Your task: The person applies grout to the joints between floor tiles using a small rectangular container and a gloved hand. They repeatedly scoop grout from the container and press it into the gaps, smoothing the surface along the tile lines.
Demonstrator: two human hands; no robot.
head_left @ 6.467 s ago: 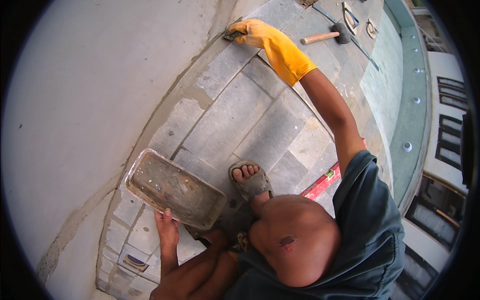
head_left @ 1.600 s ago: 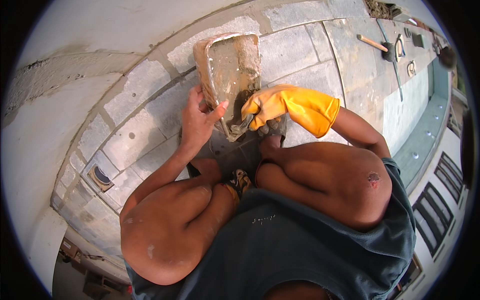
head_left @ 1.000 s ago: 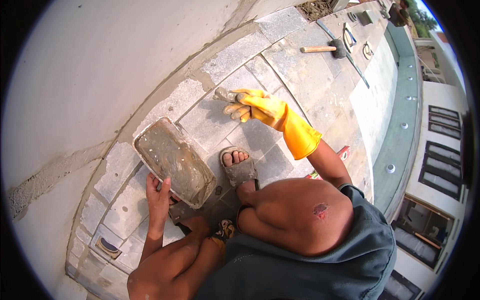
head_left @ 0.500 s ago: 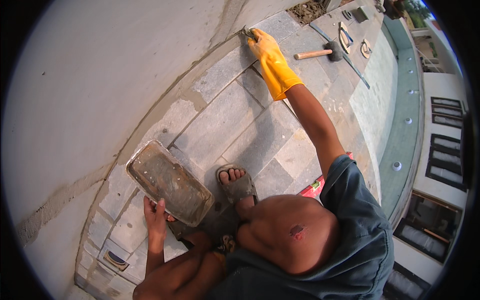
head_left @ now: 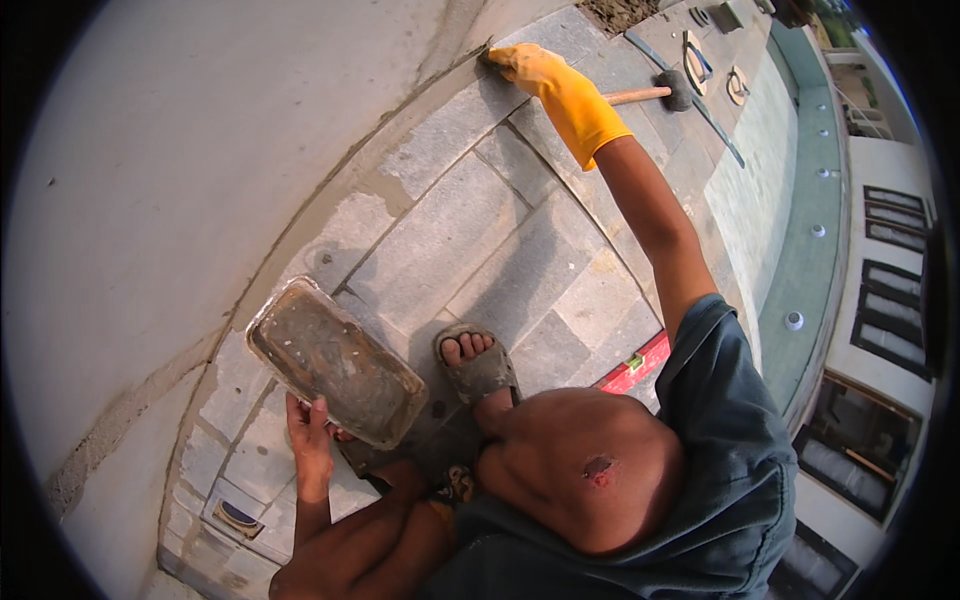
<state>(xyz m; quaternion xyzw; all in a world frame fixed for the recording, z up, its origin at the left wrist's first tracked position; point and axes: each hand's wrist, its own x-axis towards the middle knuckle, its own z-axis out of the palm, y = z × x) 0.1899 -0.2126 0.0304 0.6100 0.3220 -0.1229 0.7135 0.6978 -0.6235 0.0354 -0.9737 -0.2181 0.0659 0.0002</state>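
My left hand (head_left: 312, 445) is bare and grips the near edge of a shallow rectangular mortar tray (head_left: 335, 360), tilted above the paving. The tray is smeared with grey residue. My right hand (head_left: 555, 90), in a yellow rubber glove, reaches far forward to the joint where the pale wall (head_left: 190, 170) meets the grey stone tiles (head_left: 440, 235). Its fingers are closed around something small and dark at the wall's foot, which I cannot make out. Wet grey mortar (head_left: 385, 185) smears the tiles along the wall.
A rubber mallet (head_left: 678, 92) lies right of the glove, its handle partly covered, across a long metal bar (head_left: 718, 135). Sandals (head_left: 697, 65) are beyond. A red spirit level (head_left: 640, 362) lies beside my knee. Farther right is a sunken pale-green basin (head_left: 800, 270).
My right glove has shifted slightly along the wall joint, its wrist swinging right, and now covers part of the mallet's handle. My left hand keeps its hold on the tray.
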